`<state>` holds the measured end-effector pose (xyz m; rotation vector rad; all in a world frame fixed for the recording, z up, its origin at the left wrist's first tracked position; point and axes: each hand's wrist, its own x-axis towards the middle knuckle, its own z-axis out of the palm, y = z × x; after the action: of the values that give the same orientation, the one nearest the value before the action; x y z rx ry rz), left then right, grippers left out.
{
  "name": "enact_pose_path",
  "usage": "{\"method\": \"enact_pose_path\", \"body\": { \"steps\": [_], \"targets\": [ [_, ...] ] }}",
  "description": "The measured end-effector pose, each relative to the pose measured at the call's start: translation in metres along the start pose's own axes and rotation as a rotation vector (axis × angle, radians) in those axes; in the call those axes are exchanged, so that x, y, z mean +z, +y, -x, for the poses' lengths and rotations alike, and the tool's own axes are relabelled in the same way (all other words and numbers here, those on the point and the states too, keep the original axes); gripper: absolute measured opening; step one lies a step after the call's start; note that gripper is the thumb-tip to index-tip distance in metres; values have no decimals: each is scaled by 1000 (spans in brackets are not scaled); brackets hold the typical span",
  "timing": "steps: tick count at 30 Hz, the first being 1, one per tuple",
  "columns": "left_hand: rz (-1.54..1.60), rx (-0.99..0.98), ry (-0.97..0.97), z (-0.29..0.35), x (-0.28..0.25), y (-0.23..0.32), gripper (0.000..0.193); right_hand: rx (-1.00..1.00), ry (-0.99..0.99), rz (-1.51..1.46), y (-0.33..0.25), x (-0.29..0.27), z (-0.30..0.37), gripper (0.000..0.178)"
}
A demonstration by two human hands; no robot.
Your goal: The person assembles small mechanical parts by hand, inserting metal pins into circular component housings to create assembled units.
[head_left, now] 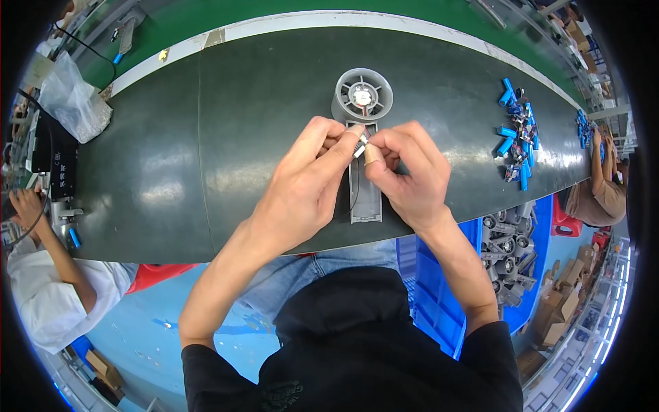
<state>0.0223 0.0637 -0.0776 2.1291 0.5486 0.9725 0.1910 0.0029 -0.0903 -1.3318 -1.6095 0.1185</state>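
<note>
A grey plastic fan housing (366,199) lies on the dark table, its round fan end (362,95) away from me and its long open handle toward me. Over the handle's upper part, my left hand (302,182) and my right hand (414,168) meet with fingertips pinched. Between them is a small white connector (360,147) with thin wires; a dark wire runs down along the handle. Both hands are closed on it, though the fingers hide part of it.
On the right of the dark table (268,89) lie several blue battery cells with wired boards (519,137). A blue crate (439,295) below holds grey housings (508,250). A plastic bag (72,99) sits far left. Other people (55,295) work at both ends.
</note>
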Motion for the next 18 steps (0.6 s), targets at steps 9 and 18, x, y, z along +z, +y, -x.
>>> {"method": "enact_pose_path", "body": {
  "steps": [9,18],
  "targets": [
    [114,-2,-33,-1,-6,-5,36,-107,8,75,2,0,1,18],
    [102,10,-97,-3,-12,-2,39,-136,-5,56,4,-2,2,18]
  ]
}}
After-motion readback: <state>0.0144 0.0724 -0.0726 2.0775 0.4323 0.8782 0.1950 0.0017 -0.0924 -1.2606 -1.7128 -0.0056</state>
